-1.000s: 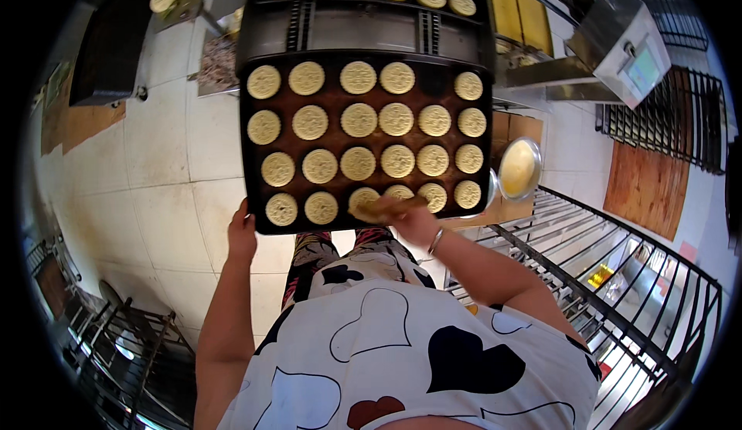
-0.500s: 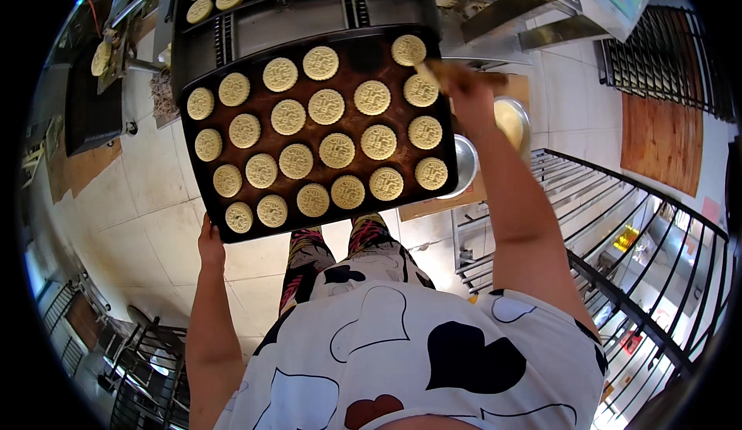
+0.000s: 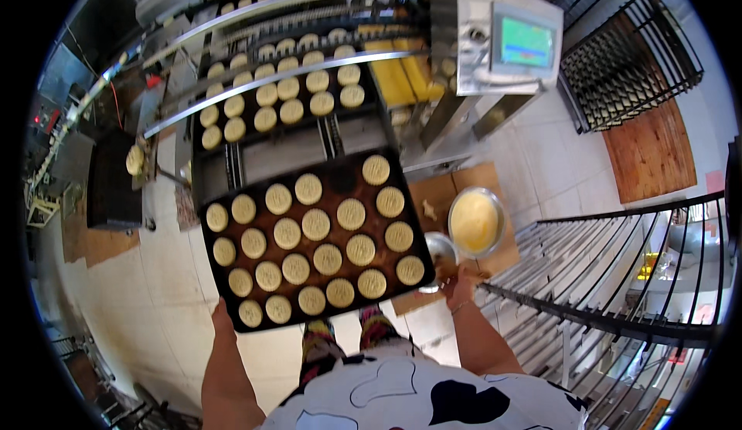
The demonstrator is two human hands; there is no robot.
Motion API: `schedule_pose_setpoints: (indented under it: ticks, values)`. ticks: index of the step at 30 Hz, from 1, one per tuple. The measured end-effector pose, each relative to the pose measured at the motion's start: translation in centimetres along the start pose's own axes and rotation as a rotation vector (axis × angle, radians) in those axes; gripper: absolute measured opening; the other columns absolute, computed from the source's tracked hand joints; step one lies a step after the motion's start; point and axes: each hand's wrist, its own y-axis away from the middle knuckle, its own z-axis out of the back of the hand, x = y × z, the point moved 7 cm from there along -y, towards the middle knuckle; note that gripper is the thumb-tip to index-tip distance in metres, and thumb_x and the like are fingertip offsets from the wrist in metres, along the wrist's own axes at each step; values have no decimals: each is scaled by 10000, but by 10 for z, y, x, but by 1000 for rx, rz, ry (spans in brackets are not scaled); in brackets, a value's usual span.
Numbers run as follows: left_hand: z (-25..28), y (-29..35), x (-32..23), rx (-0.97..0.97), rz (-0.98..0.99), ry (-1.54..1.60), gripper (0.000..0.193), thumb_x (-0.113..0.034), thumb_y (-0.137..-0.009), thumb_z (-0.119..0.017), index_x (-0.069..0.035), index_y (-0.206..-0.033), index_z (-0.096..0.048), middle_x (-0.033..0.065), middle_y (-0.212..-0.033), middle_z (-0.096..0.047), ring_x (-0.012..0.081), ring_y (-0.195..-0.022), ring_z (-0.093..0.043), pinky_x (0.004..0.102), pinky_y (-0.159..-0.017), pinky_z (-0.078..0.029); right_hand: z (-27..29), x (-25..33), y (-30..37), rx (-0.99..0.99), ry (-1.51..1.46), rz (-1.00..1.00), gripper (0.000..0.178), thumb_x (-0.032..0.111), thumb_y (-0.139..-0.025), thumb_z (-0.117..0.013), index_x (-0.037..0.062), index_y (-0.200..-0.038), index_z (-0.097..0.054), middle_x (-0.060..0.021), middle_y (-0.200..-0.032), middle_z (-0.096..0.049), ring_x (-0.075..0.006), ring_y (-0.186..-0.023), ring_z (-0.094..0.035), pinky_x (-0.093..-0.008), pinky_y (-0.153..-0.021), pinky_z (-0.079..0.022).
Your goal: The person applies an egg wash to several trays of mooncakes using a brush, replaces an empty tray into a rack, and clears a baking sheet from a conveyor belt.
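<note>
A dark baking tray (image 3: 345,186) in front of me holds rows of round pale mooncakes (image 3: 328,259) with pressed patterns. My left hand (image 3: 222,319) grips its near left corner, the fingers partly hidden by the tray. Off the tray's near right corner, my right hand (image 3: 462,288) is closed around a brown wooden-handled brush (image 3: 445,266), which is blurred. The brush is over or in a small metal bowl (image 3: 430,285), partly hidden by the tray and my hand; I cannot tell whether they touch. Behind it stands a larger metal bowl of yellow liquid (image 3: 474,223).
Both bowls stand over cardboard (image 3: 487,179). Beyond the tray, a conveyor machine (image 3: 282,152) carries more mooncakes, with a screen panel (image 3: 525,42) at its right. Black metal racking (image 3: 618,322) runs along my right; another rack (image 3: 630,63) stands farther off.
My right hand has moved with the brush from above the tray's right side to the small bowl beside it. My left hand still holds the corner. The view now takes in more of the machine.
</note>
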Motion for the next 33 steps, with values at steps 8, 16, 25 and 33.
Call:
schedule_pose_setpoints:
  ticks: [8, 16, 25, 33]
  values:
    - [-13, 8, -7, -154, 131, 167, 745, -619, -878, -382, 47, -1188, -511, 133, -1168, -562, 264, -1000, -558, 370, -861, -463, -52, -17, -17, 175, 460, 4, 571, 510, -935, -351, -5, -1008, -588, -116, -899, -659, -235, -781, -646, -360, -667, -543]
    - [22, 83, -7, -197, 126, 157, 660, -574, -884, -436, 64, -988, -572, 93, -884, -599, 241, -732, -560, 372, -674, -492, -61, 7, 101, -219, 1055, 562, 733, 589, -881, -375, -99, -993, -602, -306, -1029, -586, -434, -1004, -554, -432, -858, -415]
    - [34, 150, -81, 392, -81, 85, 585, -490, -929, -407, 41, -1136, -537, 110, -1060, -609, 249, -912, -595, 365, -804, -485, 176, -87, 312, -647, 620, 384, 740, 618, -869, -370, -70, -1019, -599, -266, -950, -619, -372, -913, -584, -423, -826, -430]
    - [-67, 341, -135, 1099, -695, -413, 398, -377, -928, -479, -1, -1049, -529, 62, -1009, -556, 154, -915, -482, 301, -824, -385, 353, -55, 507, -961, 99, 360, 799, 634, -841, -444, -143, -1002, -537, -192, -909, -585, -262, -844, -528, -393, -793, -439]
